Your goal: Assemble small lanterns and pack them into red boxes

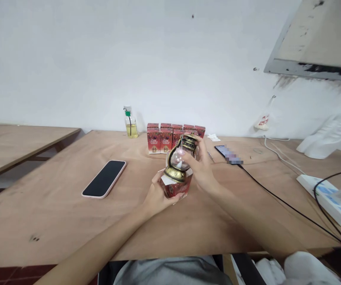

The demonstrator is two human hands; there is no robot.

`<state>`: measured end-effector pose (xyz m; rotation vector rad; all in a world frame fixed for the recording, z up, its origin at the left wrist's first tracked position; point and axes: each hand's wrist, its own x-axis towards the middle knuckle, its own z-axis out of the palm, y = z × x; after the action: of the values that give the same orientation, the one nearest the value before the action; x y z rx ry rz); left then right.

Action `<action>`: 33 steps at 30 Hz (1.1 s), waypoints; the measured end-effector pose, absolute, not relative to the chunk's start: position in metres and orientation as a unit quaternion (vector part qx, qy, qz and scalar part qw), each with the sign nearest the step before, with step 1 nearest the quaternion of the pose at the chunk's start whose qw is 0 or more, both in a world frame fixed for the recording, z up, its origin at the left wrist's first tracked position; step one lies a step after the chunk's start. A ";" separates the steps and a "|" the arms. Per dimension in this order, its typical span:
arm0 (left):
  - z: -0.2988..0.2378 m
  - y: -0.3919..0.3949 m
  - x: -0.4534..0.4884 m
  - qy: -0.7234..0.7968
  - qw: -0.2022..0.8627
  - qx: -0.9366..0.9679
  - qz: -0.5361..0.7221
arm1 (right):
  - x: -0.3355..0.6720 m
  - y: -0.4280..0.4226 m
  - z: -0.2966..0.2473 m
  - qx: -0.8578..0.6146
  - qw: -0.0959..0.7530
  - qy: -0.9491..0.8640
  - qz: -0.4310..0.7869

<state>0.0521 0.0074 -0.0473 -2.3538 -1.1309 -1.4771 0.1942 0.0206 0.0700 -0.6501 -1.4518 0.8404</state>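
A small gold lantern (176, 173) with a clear body and a candle shape inside is gripped by my right hand (201, 166), fingers around its top and body. It leans, top toward the right. Below it, my left hand (157, 194) holds a red printed box (174, 190) whose white flap stands open. The lantern's base is at the box's mouth; whether part of it is inside I cannot tell. Behind my hands, several red boxes (166, 139) with a similar print stand in rows on the table.
On the wooden table (54, 221) a pink-edged phone (105, 179) lies left. A pump bottle (131, 123) with yellow liquid stands near the wall. At right lie another phone (228, 154) on a black cable, white tissue (213, 137) and a power strip (330, 200).
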 end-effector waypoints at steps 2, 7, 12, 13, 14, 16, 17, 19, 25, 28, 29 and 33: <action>-0.047 0.006 0.054 -0.377 0.052 -0.751 -0.539 | 0.198 0.035 0.062 -0.308 0.632 -0.634 0.321; -0.049 0.010 0.055 -0.353 0.023 -0.764 -0.539 | 0.211 0.037 0.060 -0.353 0.540 -0.725 0.240; -0.050 0.008 0.052 -0.406 -0.027 -0.760 -0.507 | 0.209 0.029 0.056 -0.369 0.464 -0.797 0.116; -0.050 0.007 0.052 -0.422 -0.050 -0.759 -0.494 | 0.209 0.029 0.054 -0.366 0.448 -0.809 0.103; -0.050 0.007 0.052 -0.432 -0.076 -0.758 -0.482 | 0.210 0.030 0.054 -0.358 0.432 -0.822 0.094; -0.050 0.007 0.052 -0.434 -0.122 -0.760 -0.468 | 0.215 0.031 0.054 -0.333 0.394 -0.853 0.084; -0.050 0.007 0.052 -0.430 -0.136 -0.762 -0.465 | 0.218 0.031 0.056 -0.317 0.377 -0.866 0.086; -0.048 0.007 0.051 -0.416 -0.138 -0.773 -0.459 | 0.224 0.031 0.059 -0.291 0.369 -0.875 0.114; -0.038 0.005 0.048 -0.398 -0.083 -0.796 -0.448 | 0.236 0.051 0.056 -0.205 0.503 -0.710 0.449; -0.035 0.006 0.046 -0.381 -0.079 -0.796 -0.463 | 0.236 0.062 0.053 -0.165 0.539 -0.605 0.563; -0.035 0.006 0.046 -0.378 -0.081 -0.796 -0.466 | 0.235 0.063 0.053 -0.156 0.542 -0.586 0.582; -0.035 0.008 0.045 -0.367 -0.116 -0.801 -0.459 | 0.231 0.057 0.059 -0.136 0.536 -0.557 0.619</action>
<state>0.0446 0.0083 -0.0351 -2.7200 -1.2466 -1.5577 0.2306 0.0565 0.0589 -0.3241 -1.3272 1.4750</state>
